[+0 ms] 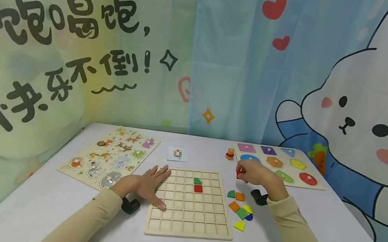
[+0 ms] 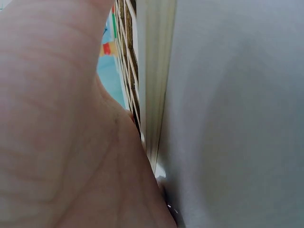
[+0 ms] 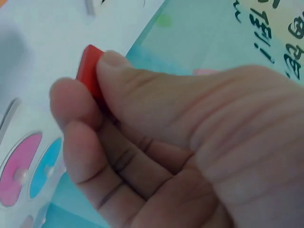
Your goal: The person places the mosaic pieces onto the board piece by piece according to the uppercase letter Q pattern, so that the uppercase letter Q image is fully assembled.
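A wooden grid board point(image 1: 188, 228) lies in the middle of the table. In its upper part sit a green quarter-round tile point(image 1: 197, 181) and, right below it, a red square tile point(image 1: 198, 189). My left hand point(image 1: 146, 186) rests on the board's left edge with fingers spread; the left wrist view shows mostly palm beside the board's side. Between thumb and fingertips my right hand point(image 1: 255, 172) pinches a red tile point(image 3: 89, 71), held up to the right of the board. Its full outline is partly hidden by the thumb and fingers.
Several loose coloured tiles point(image 1: 242, 213) lie right of the board. A small pattern card point(image 1: 177, 154) is behind it. An animal puzzle board point(image 1: 132, 158) lies left, a shape puzzle board point(image 1: 290, 173) right, near a small stacked toy point(image 1: 230, 154).
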`<state>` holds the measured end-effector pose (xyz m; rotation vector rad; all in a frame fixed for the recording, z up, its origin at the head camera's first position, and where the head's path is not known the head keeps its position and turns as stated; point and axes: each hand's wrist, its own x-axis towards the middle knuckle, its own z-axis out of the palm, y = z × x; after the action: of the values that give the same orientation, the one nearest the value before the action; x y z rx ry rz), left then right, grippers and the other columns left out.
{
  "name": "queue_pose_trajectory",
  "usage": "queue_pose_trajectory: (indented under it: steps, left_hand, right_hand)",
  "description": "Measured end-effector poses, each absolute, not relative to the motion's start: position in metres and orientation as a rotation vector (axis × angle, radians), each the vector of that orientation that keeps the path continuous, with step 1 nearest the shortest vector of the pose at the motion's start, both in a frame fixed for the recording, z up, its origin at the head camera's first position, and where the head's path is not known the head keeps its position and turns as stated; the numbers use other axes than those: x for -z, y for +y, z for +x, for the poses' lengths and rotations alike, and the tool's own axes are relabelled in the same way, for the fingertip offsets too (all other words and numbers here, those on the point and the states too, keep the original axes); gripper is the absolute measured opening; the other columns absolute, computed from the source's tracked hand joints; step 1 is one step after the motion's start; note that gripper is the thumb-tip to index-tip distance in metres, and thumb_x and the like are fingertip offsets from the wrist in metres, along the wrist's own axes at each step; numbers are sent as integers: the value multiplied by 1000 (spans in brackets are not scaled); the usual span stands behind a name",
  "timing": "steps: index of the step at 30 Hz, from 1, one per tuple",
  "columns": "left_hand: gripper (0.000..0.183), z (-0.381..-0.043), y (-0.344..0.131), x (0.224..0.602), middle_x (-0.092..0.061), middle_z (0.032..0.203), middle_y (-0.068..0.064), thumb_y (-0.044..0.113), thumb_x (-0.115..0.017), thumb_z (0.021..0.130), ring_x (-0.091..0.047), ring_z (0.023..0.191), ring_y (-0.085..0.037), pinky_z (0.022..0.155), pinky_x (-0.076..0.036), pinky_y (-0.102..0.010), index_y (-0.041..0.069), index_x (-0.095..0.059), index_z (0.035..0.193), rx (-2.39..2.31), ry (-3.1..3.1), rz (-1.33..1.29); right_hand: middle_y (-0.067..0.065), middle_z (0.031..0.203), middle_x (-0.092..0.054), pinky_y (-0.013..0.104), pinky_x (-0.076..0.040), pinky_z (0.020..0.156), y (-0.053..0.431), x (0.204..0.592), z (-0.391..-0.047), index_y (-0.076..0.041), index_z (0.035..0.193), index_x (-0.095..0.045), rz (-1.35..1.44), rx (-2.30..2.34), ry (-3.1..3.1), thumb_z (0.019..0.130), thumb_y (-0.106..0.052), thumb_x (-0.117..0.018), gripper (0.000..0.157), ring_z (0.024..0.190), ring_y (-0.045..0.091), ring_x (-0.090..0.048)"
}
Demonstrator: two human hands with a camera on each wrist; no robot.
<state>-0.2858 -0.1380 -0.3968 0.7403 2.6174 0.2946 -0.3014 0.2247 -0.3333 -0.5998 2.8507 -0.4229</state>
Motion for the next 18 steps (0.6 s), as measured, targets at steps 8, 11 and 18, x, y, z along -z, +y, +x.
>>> queue_pose_trajectory:
  steps: [8,11,18]
  left_hand:
    - [122,-286,-136,392,6,165,-7,67,-73,73,6,150,-37,122,-5,-51,13,-4,158,-287,2611,730]
    - [123,-286,-137,392,6,165,-9,66,-73,73,6,150,-38,122,-4,-52,12,-4,158,-295,2608,735]
    - [123,-284,-138,395,6,165,-12,65,-74,74,5,150,-41,121,-5,-53,10,-3,158,-310,2608,753]
  right_hand:
    - [6,85,-64,29,-53,69,207,334,-300,0,104,-61,-721,458,2876,95,1,-57,10,67,13,-56]
    - [6,86,-65,28,-53,70,197,333,-298,0,104,-62,-792,501,2854,94,2,-58,10,68,12,-56]
    - [5,84,-67,24,-54,69,174,339,-290,0,100,-63,-975,648,2742,93,2,-61,8,67,11,-61]
